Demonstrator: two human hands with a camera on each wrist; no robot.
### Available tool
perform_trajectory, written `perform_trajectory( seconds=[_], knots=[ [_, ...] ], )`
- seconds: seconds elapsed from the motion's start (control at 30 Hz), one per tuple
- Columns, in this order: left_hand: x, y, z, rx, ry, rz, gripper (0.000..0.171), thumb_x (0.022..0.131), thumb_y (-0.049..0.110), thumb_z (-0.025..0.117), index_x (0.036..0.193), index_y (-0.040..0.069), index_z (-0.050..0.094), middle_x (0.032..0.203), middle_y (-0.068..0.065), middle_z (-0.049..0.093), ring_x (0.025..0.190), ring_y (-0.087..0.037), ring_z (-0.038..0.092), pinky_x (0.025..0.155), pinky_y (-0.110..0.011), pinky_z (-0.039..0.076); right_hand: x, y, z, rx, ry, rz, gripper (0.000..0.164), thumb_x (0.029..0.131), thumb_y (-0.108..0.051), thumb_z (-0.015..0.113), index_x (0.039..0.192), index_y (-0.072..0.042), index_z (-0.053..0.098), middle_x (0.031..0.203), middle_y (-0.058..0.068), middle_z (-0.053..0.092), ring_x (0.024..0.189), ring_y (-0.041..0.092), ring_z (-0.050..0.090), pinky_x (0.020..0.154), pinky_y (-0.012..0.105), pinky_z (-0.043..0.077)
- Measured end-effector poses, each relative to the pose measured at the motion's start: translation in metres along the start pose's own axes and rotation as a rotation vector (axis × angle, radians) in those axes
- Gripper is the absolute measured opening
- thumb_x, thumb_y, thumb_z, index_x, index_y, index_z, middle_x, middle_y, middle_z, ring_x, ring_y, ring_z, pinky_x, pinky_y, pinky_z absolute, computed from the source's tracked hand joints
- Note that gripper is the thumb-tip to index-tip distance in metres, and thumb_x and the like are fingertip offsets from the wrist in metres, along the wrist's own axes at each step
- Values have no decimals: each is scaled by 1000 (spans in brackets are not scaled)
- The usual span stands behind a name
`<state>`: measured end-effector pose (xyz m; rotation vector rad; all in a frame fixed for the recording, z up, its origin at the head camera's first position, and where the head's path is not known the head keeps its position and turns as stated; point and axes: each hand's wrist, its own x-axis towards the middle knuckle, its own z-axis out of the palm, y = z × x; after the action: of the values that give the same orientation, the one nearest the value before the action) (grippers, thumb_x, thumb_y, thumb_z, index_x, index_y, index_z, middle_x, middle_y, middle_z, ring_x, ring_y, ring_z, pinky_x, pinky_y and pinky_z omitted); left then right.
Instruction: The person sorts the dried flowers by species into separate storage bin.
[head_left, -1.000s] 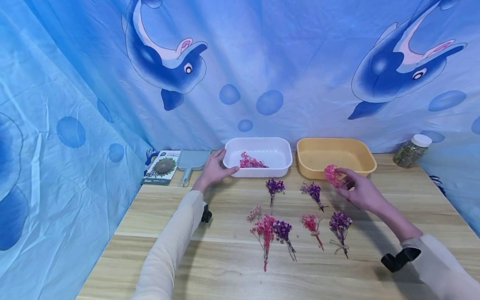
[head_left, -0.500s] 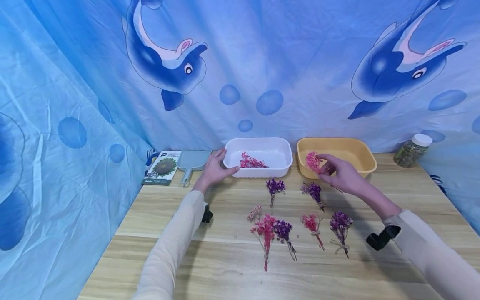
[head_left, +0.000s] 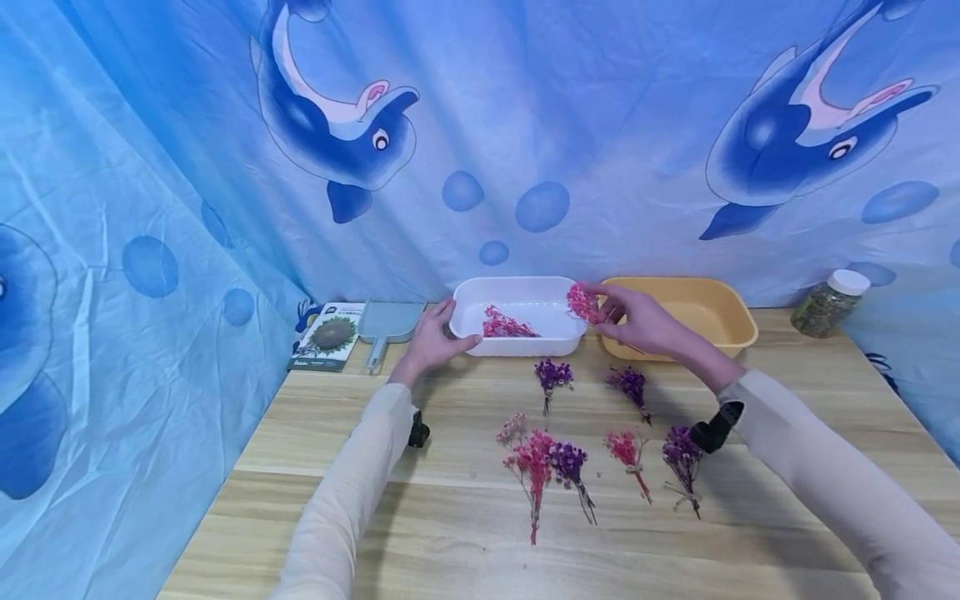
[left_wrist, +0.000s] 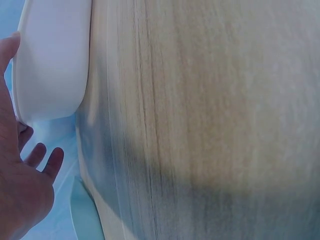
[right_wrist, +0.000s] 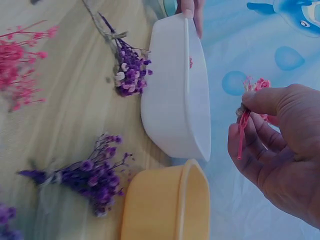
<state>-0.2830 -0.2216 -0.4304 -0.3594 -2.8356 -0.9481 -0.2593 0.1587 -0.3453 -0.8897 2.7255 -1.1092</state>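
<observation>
- Our right hand (head_left: 639,320) pinches pink flowers (head_left: 581,302); loosening could drop them.
- Our left hand (head_left: 432,342) grips the white tub (head_left: 525,347) near the desk's (head_left: 615,550) far edge; tugging might tilt it.

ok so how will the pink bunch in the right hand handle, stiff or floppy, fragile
The pink bunch is probably fragile, with small blossoms on thin stems. It looks light, as the right hand just pinches it. It's likely fairly stiff, jutting from that grip without visibly drooping.

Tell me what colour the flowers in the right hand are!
Pink: the flower bunch in the right hand shows best in the head view.
</observation>
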Motion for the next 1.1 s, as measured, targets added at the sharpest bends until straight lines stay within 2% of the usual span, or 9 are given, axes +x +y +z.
perform_trajectory(
  seconds=[0.13, 0.33, 0.43, 0.67, 0.9, 1.1],
  knots=[
    [0, 0, 0, -3, 7, -1, 99, 83, 49, 77, 153, -2, 31, 160, -20, 29, 146, -41, 23, 118, -57, 16, 15, -1, 3, -12, -25, -26, 63, 92, -1, 69, 149, -1, 42, 99, 10, 64, 85, 25, 63, 53, 32, 52],
    [-1, 0, 1, 0, 14, 4, 98, 83, 49, 77, 153, -2, 31, 160, -19, 29, 146, -40, 23, 117, -57, 17, 34, 1, 6, -15, -47, -46, 61, 94, -5, 69, 149, 0, 42, 97, 10, 65, 85, 24, 64, 59, 34, 51],
    [-1, 1, 1, -7, 15, 6, 98, 83, 48, 77, 153, -3, 31, 160, -19, 29, 146, -39, 23, 117, -55, 17, 42, 0, 7, -2, -61, -36, 61, 94, -4, 68, 149, 0, 42, 98, 11, 65, 83, 23, 63, 61, 36, 52],
    [-1, 0, 0, -12, 2, -6, 98, 83, 49, 76, 153, -3, 30, 160, -17, 28, 146, -38, 22, 118, -53, 16, 60, -1, 13, 57, -104, 11, 61, 95, 1, 64, 151, 0, 39, 98, 15, 65, 70, 27, 62, 62, 47, 56],
    [-1, 0, 0, -7, 7, -8, 99, 82, 49, 77, 153, -3, 31, 160, -17, 29, 146, -39, 23, 118, -53, 16, 79, -1, 20, 37, -118, -16, 61, 95, 0, 65, 150, 2, 39, 97, 16, 66, 71, 27, 63, 60, 38, 56],
    [1, -2, 1, -2, 8, -11, 99, 82, 49, 77, 154, -1, 31, 160, -17, 29, 146, -39, 23, 118, -54, 18, 94, -1, 27, 14, -124, -35, 61, 93, 0, 66, 149, 3, 41, 96, 16, 66, 76, 27, 63, 61, 35, 56]
  ],
)
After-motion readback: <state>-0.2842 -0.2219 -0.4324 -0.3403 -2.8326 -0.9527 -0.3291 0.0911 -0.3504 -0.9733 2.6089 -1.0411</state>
